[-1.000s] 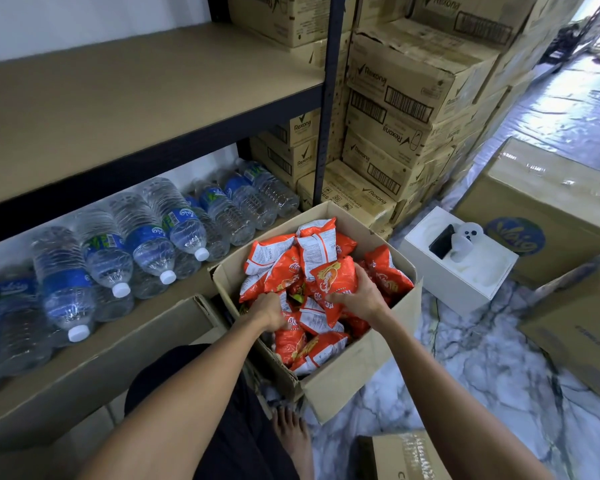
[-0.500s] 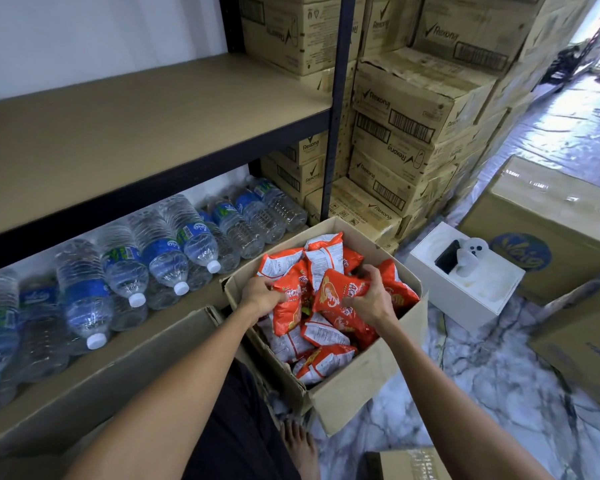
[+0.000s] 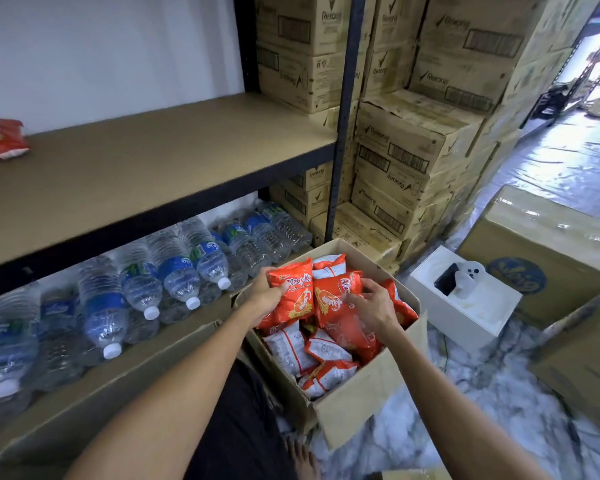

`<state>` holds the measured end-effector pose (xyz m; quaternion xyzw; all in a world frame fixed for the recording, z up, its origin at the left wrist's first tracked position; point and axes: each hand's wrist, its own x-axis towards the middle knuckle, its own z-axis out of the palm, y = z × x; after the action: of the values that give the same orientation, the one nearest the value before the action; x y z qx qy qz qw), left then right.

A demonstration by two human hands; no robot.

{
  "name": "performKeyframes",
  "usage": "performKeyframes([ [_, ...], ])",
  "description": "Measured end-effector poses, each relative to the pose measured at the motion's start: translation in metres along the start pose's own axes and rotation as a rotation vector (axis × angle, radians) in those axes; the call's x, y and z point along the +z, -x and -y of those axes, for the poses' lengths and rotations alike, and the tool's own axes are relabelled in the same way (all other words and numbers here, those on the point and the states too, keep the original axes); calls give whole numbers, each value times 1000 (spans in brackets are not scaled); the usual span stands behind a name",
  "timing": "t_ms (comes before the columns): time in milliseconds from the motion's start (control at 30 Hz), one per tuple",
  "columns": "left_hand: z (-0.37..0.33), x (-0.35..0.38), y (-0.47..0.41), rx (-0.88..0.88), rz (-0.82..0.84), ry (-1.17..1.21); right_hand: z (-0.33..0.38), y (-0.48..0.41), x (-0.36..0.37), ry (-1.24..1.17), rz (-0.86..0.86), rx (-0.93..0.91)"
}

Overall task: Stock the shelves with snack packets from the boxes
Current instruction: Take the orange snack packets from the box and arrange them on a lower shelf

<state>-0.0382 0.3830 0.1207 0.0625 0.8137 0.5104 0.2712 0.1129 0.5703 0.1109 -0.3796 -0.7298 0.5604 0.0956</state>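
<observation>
Two in hand here; the left hand (image 3: 264, 301) gripped the first packet (image 3: 291, 296) by its side, thumb laid across the front; the right hand (image 3: 376, 308) had its fingers (image 3: 369, 285) half spread and curled onto the edge of the second packet (image 3: 336, 292), the two packets touching, upright just above the heap; that right-hand hold looked the lighter one, and a slick, puffed bag could well slide out of it and fall back or onto the floor (image 3: 499, 393); squeeze harder and the snacks inside might crush; the black front rail of the shelf (image 3: 153, 161) sat on the way up, so a rushed lift could snag a bag there; the open box (image 3: 354, 414) was heaped with loose orange and white packets, lying every way; a few stocked packets (image 3: 0, 142) sat at the shelf's far left; water bottles (image 3: 174, 271) lay on their sides on the level below; sealed cartons (image 3: 413, 150) stood stacked behind
</observation>
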Motion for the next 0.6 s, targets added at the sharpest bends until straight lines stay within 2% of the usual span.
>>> performKeyframes([
  [133, -10, -10, 6, -27, 37, 132, 22, 6, -5, -73, 67, 31],
  [300, -36, -30, 28, 48, 15, 277, 59, 21, -11, 2, 21, -6],
  [600, -82, -107, 58, 258, -137, 164, 127, 31, 0, -38, 16, -163],
])
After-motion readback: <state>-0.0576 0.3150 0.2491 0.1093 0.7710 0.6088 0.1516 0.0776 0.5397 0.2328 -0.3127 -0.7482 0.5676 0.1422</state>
